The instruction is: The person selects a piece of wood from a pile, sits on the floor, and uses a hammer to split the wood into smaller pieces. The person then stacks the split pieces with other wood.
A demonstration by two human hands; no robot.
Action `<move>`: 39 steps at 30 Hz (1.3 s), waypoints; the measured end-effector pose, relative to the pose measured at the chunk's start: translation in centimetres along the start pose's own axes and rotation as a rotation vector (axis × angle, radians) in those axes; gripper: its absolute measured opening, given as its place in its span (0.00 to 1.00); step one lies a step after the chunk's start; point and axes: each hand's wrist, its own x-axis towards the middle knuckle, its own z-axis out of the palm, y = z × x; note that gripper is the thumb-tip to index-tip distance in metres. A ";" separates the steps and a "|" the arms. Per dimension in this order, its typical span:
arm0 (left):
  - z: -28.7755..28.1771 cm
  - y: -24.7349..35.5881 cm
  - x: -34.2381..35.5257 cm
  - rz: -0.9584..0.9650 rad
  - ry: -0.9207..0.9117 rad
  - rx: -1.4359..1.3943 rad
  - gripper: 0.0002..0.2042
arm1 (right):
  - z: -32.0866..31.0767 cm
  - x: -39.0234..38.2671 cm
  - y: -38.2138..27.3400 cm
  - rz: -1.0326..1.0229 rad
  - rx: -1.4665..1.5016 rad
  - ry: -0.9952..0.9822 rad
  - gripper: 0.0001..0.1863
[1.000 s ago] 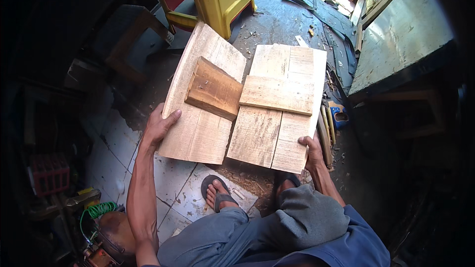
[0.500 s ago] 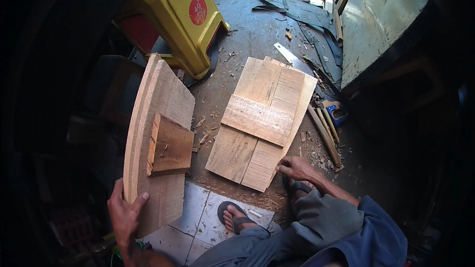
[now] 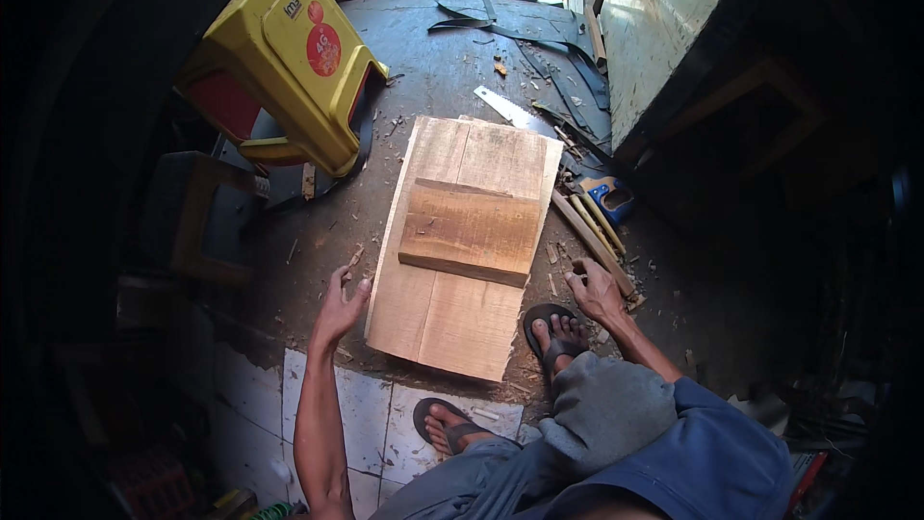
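A wooden panel of joined boards (image 3: 462, 323) lies flat in front of me, on top of other boards whose edges show along its right and far sides. Across its middle sits a thicker, browner wooden crosspiece (image 3: 469, 231) with a rough edge. My left hand (image 3: 342, 306) is just beside the panel's left edge, fingers apart and nothing in it. To the right of the panel, my right hand (image 3: 597, 291) hovers a little away from the edge, its fingers loosely bent and apart, with nothing visible in them.
A yellow plastic stool (image 3: 289, 48) lies tipped at the far left. Beyond the panel is a handsaw (image 3: 510, 108) with a blue handle (image 3: 608, 198). Wood strips (image 3: 592, 243) lie at the right, black straps (image 3: 553, 39) farther off. Shavings litter the floor; my sandalled feet are close to the panel.
The panel that my left hand held upright at the left now lies flat on the other panel, crosspiece facing up. My left hand has let go; my right hand has come away from the stack's edge.
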 end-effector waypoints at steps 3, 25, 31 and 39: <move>2.7 -1.1 1.7 -0.151 0.016 -0.201 0.35 | 1.0 0.1 -2.5 0.212 0.284 -0.149 0.32; -0.8 -7.7 -7.3 -0.216 0.781 -0.039 0.26 | 8.7 6.9 -12.6 -0.025 0.326 -0.574 0.46; 2.4 -2.1 -20.5 -0.770 0.455 -0.344 0.23 | 1.4 2.6 -4.6 0.296 0.307 -0.689 0.28; 8.1 15.1 -48.1 -1.299 0.127 -1.280 0.30 | -18.5 -6.6 -16.3 0.440 0.661 -0.896 0.34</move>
